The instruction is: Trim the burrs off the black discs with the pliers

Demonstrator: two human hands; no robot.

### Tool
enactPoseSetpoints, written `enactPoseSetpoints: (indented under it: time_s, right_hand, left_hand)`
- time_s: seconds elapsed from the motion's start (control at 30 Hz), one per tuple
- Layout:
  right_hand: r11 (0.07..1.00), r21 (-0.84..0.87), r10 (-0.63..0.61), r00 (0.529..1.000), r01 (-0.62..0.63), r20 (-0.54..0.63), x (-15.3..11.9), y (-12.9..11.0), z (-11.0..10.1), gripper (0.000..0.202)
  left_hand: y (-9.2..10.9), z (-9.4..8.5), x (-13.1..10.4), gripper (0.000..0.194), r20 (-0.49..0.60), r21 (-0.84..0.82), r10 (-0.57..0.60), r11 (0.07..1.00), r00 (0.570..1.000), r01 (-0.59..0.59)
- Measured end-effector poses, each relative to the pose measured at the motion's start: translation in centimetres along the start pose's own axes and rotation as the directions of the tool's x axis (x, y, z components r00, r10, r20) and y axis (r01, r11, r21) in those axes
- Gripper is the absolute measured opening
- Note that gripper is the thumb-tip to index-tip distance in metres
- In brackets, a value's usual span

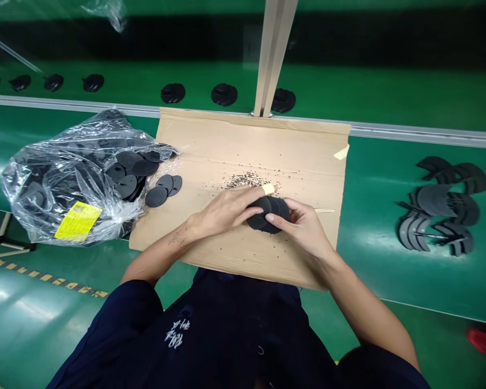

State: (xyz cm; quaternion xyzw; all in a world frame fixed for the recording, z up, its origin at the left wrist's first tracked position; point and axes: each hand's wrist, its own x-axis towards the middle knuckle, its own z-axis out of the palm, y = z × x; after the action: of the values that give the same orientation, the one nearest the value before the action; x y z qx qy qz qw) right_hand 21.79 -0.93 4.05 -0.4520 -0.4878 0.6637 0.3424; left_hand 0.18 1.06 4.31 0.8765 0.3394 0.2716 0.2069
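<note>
Several overlapping black discs (270, 215) are held between both hands above a brown cardboard sheet (210, 146). My left hand (235, 208) grips their left side, thumb on top, with yellowish tape round one fingertip. On the right side, my right hand (302, 224) pinches them with its thumb on top and fingers behind. Small black crumbs (247, 179) lie scattered on the cardboard just beyond the hands. A few loose black discs (156, 196) rest on the cardboard's left part, beside the open side of a clear plastic bag (65, 178) filled with similar discs.
Curved black pieces (435, 200) lie grouped on the green table (372, 243) at right. More black disc stacks (173, 93) form a row behind the metal rail (389, 131). A metal post (273, 59) stands at the cardboard's back edge. Red footwear (485, 342) shows at lower right.
</note>
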Motion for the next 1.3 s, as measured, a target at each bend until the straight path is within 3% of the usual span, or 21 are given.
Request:
enactPoseSetpoints:
  time_s: [0.17,0.27,0.33,0.5,0.63,0.83,1.0,1.3]
  right_hand:
    - [0.997,-0.045,-0.071,0.994,0.067,-0.078,-0.2,0.0,0.3,0.041]
    - [0.991,-0.065,-0.122,0.983,0.114,-0.138,-0.4,0.0,0.3,0.042]
    - [0.988,-0.068,-0.147,0.973,0.137,-0.176,-0.7,0.3,0.4,0.043]
    - [0.972,-0.149,-0.204,0.965,0.18,-0.166,-1.2,0.8,0.4,0.038]
    - [0.947,-0.144,-0.309,0.939,0.289,-0.15,-1.6,0.8,0.6,0.035]
    - [0.918,-0.161,-0.391,0.899,0.363,-0.198,-1.9,1.2,1.3,0.038]
    - [0.925,-0.15,-0.375,0.899,0.348,-0.224,-2.0,1.6,1.8,0.043]
    - [0.961,-0.154,-0.262,0.933,0.23,-0.248,-2.5,1.6,1.8,0.054]
  left_hand:
    - [0.5,0.4,0.2,0.037,-0.113,0.025,-0.042,0.999,0.993,0.045]
    - [1.2,0.5,0.2,0.04,-0.186,-0.101,-0.177,0.982,0.967,0.16]
    - [1.6,0.7,0.1,0.032,-0.203,-0.193,-0.212,0.966,0.956,0.173]
    - [2.5,1.1,0.0,0.023,-0.315,-0.208,-0.131,0.976,0.94,0.066]
    - [2.8,1.1,0.1,0.036,-0.366,-0.285,-0.102,0.959,0.925,-0.007]
    - [3.0,1.0,0.2,0.036,-0.356,-0.347,-0.037,0.933,0.934,-0.096]
    - [3.3,0.9,0.4,0.033,-0.376,-0.286,0.048,0.944,0.925,-0.166]
    - [3.7,1.3,0.4,0.023,-0.425,-0.225,0.031,0.965,0.905,-0.139]
